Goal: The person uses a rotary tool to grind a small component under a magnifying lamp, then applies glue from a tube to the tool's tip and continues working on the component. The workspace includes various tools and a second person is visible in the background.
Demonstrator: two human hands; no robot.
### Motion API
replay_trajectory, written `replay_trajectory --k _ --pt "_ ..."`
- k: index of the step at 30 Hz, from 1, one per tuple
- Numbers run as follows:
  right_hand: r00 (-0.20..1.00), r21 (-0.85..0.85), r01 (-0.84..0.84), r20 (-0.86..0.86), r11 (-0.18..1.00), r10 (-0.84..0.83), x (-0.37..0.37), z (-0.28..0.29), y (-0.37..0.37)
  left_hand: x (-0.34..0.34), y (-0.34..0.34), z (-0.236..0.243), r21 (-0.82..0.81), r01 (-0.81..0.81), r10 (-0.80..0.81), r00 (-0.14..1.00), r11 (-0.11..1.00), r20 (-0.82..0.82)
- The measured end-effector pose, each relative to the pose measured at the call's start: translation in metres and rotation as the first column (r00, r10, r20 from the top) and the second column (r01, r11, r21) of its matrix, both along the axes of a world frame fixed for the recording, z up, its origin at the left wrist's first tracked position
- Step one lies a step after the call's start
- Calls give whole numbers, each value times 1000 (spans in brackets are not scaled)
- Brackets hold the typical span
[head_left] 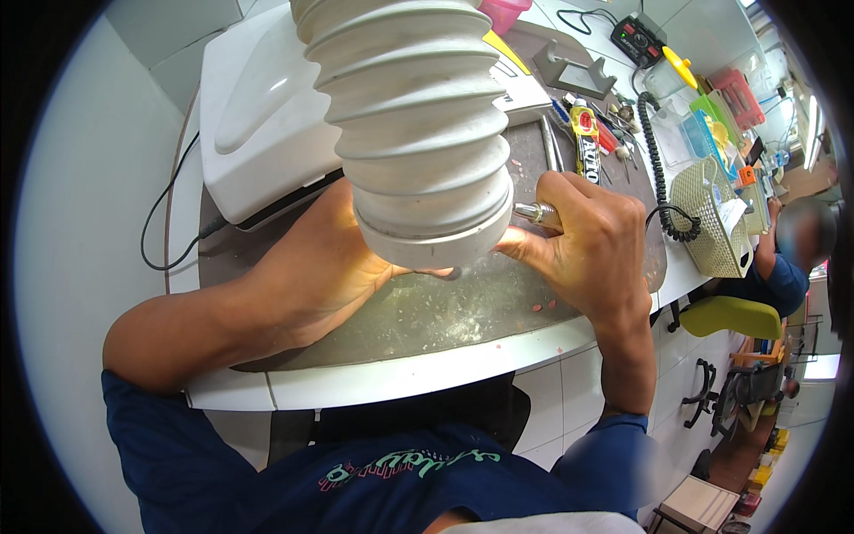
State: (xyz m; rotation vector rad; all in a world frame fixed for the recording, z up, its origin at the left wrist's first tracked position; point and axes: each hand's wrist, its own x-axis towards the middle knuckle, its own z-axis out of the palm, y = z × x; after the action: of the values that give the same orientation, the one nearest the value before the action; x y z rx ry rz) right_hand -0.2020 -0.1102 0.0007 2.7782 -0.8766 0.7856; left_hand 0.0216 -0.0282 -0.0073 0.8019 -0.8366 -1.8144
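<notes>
My right hand (598, 240) is closed around a slim metal rotary handpiece (537, 214), whose shiny tip end points left toward the hose. Its thumb reaches to the mouth of a wide white corrugated hose (427, 133) that hangs over the work. My left hand (342, 254) comes in from the left behind this hose, with its fingers curled. Only fingertips show below the rim, and whatever they hold is hidden. Both hands are just above a dark, dusty mat (427, 325) with pale powder and small pink bits on it.
A white machine housing (267, 116) stands at left. Toward the back right are a yellow tube (585, 142), a grey stand (574, 71), a black control box (637, 41), a coiled black cord (658, 160) and a cream basket (707, 218). Another person (774, 267) sits farther right.
</notes>
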Motion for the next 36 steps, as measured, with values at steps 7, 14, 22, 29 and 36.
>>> replay_trajectory --k 7,14,22,29,36 --pt "999 -10 -23 -30 1000 22 2 2 4 0 -2 -1 -32 18 -18 1000 999 5" --pt "1000 -6 -6 -31 1000 6 2 1 3 -4 1 2 -56 -35 40 995 998 92" --pt "999 16 0 -52 1000 1 3 3 5 -8 1 -2 -147 -82 108 979 986 176" --pt "997 -2 10 -76 1000 -10 3 5 5 -9 1 -2 -162 -94 131 964 982 232" --pt "998 3 -16 -58 1000 16 2 0 3 -10 1 0 -142 -102 127 976 985 180"
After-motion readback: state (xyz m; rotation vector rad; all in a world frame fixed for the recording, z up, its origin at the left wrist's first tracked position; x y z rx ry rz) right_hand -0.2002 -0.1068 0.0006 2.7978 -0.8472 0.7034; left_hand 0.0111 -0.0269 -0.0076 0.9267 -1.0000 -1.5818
